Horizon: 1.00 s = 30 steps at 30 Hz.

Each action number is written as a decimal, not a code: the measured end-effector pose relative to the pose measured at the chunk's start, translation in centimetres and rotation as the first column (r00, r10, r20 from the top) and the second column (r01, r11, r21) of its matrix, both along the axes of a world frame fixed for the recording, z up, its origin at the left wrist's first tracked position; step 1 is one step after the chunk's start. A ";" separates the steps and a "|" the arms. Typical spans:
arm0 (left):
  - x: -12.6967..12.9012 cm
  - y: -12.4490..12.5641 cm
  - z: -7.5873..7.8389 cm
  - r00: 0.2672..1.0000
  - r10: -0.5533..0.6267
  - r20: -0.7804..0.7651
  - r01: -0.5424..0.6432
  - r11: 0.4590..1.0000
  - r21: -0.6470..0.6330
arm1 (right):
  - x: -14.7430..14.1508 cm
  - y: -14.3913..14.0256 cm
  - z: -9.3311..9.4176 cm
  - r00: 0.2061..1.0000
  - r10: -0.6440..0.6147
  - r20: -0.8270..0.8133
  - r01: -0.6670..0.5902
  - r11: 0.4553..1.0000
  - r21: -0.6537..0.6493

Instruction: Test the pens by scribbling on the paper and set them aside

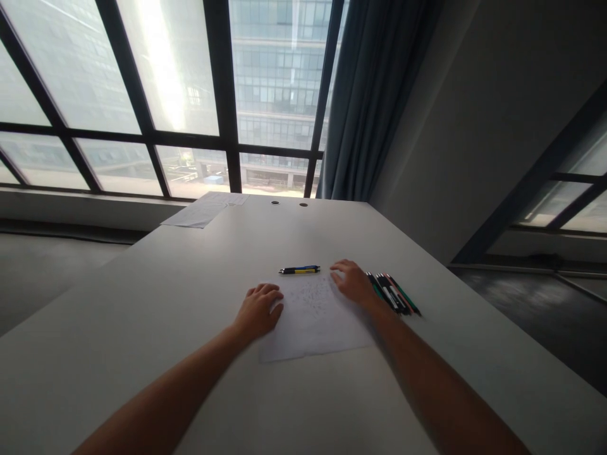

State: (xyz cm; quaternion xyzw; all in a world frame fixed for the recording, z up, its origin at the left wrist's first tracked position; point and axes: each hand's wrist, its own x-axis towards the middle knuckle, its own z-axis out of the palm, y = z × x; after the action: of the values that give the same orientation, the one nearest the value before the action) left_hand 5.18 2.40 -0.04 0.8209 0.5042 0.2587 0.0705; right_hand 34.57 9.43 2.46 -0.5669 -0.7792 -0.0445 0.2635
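A sheet of white paper with small dark marks on its upper part lies on the white table. My left hand rests on the sheet's left edge, fingers relaxed and apart, holding nothing. Over the upper right part of the sheet is my right hand, its fingers stretched forward and no object in them. Just beyond the sheet lie pens, dark with blue and yellow parts, side by side. To the right of my right hand, several pens and pencils in black, white, green and reddish colours lie in a row.
The white table reaches away toward large windows. More papers lie at its far left corner. Two round dark discs sit near the far edge. A blue curtain and a wall stand on the right.
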 end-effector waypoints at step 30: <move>1.6 -1.1 1.3 0.786 -0.037 0.617 0.080 0.996 -0.041 | -9.6 -8.4 -1.3 0.827 0.338 -0.449 -0.402 0.914 -0.053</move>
State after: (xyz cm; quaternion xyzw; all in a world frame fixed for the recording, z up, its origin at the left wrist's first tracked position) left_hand 6.80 1.29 1.28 0.7045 0.4362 0.4929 0.2656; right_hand 24.97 1.04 1.16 -0.4181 -0.7977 0.1907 0.3904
